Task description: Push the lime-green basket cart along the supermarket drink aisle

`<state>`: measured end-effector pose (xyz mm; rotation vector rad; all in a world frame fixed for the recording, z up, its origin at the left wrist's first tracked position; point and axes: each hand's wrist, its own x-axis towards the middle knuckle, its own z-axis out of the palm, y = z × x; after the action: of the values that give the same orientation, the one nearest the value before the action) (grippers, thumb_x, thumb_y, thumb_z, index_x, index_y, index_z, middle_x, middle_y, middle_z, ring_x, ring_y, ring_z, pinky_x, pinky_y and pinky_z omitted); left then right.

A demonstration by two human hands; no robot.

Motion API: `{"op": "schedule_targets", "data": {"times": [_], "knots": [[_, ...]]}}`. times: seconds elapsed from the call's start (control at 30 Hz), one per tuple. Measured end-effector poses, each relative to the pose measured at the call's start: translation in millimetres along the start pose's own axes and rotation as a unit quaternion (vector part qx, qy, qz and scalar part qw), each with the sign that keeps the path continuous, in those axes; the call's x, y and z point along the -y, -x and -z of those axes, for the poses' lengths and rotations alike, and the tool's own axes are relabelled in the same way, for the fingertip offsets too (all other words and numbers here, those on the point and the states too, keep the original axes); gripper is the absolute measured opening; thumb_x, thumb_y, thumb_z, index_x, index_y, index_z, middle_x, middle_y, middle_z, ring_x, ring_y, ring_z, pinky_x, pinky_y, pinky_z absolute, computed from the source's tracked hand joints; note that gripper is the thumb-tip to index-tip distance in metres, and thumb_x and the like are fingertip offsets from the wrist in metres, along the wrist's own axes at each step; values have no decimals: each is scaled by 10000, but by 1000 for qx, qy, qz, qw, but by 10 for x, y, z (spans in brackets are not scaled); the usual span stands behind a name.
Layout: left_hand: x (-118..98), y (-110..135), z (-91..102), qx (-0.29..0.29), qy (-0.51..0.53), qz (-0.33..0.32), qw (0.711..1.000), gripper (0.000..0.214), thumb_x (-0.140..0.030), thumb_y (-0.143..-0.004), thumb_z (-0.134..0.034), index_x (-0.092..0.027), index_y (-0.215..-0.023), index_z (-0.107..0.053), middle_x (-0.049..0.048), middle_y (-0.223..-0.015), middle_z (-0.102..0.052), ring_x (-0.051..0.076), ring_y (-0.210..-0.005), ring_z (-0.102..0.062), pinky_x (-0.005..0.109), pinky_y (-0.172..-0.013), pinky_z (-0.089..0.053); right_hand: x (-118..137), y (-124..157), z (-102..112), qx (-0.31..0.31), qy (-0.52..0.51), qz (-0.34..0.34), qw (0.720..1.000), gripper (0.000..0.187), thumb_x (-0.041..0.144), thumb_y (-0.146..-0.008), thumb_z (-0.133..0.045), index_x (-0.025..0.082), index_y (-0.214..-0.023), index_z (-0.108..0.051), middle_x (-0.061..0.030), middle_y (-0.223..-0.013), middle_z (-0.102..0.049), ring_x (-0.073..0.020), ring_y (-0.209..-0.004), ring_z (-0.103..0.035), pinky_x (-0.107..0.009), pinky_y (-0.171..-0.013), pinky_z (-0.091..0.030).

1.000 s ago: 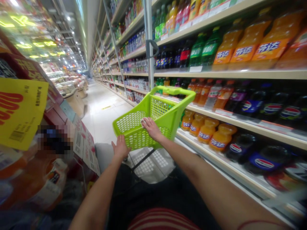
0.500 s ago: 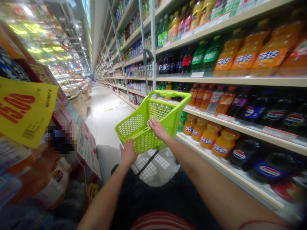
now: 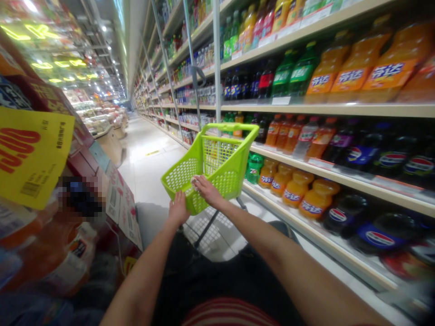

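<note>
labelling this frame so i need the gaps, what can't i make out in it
Head view:
White wad at the right hand: mostly covered by that hand; material unclear.
Left hand: palm hidden behind the hand's own back.
Yellow price sign: number's start cut by left edge.
Distant shelf goods: too small, blurred.

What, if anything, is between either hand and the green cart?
Only a pale crumpled wad, in the right hand at the near side of the green cart; whether it touches the cart is unclear. Nothing visible stands between the left hand and the cart.
</note>
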<state>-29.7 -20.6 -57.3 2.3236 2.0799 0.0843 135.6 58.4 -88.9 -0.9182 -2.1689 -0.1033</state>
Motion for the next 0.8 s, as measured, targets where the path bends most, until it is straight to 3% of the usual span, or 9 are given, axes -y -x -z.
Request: {"op": "schedule_targets", "data": {"times": [0.2,0.43,0.8], "knots": [[50,-25,-6,5,-42,-41,998,742,-258,-727,-475,-106,-1384,-163,124,-1478,-143,247,-1358,-98,517,-1062,-147,130,-86,31,41,64,-62,995,410,138,-822,-469,233,-1219,-505,-89,-1411,-332,-268,-1328,-198,-530,-1016,-257],[83,39,-95,-25,-6,-4,1000,778,-190,-698,-471,-119,-1393,-128,123,-1484,-92,219,-1359,-106,496,-1066,-142,-28,-79,-10,11,0,-59,998,369,114,-856,-381,203,-1169,-556,-35,-1398,-364,-157,-1334,-200,-371,-1074,-269],[92,20,-71,-14,37,-18,999,807,-139,-669,-504,-119,-1391,-146,128,-1481,-104,232,-1356,-127,504,-1073,-130,438,274,-269,-23,-14,-6,1000,374,179,-900,-341,232,-1233,-502,-42,-1385,-382,-168,-1345,-146,-421,-1089,-257]]}}
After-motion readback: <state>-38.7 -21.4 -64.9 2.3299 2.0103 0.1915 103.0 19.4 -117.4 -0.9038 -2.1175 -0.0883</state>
